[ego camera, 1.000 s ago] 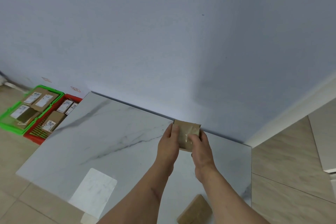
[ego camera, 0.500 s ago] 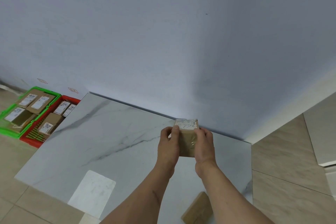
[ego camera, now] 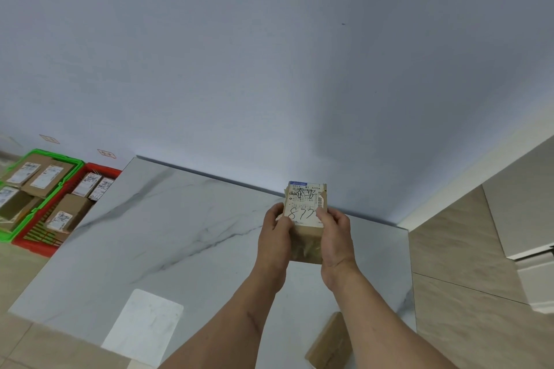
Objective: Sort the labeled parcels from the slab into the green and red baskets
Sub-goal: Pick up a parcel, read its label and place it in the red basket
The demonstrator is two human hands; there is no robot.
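Note:
I hold a small brown cardboard parcel (ego camera: pixel 305 213) above the white marble slab (ego camera: pixel 180 234), its white label with handwriting turned up toward me. My left hand (ego camera: pixel 275 234) grips its left side and my right hand (ego camera: pixel 335 237) grips its right side, thumbs on the label. Another brown parcel (ego camera: pixel 329 341) lies on the slab near its front edge, under my right forearm. Far left on the floor stand the green basket (ego camera: pixel 75 163) and, beside it, the red basket (ego camera: pixel 30 246), each holding several labeled parcels.
A pale wall rises right behind the slab. Tiled floor surrounds the slab on the left, front and right. A white skirting and a door frame (ego camera: pixel 533 255) stand at the right. Two small tags (ego camera: pixel 106 154) are stuck on the wall above the baskets.
Both hands have tipped the parcel toward me, so its label, hidden one second ago, now faces up. The parcel sits a little higher and closer in view.

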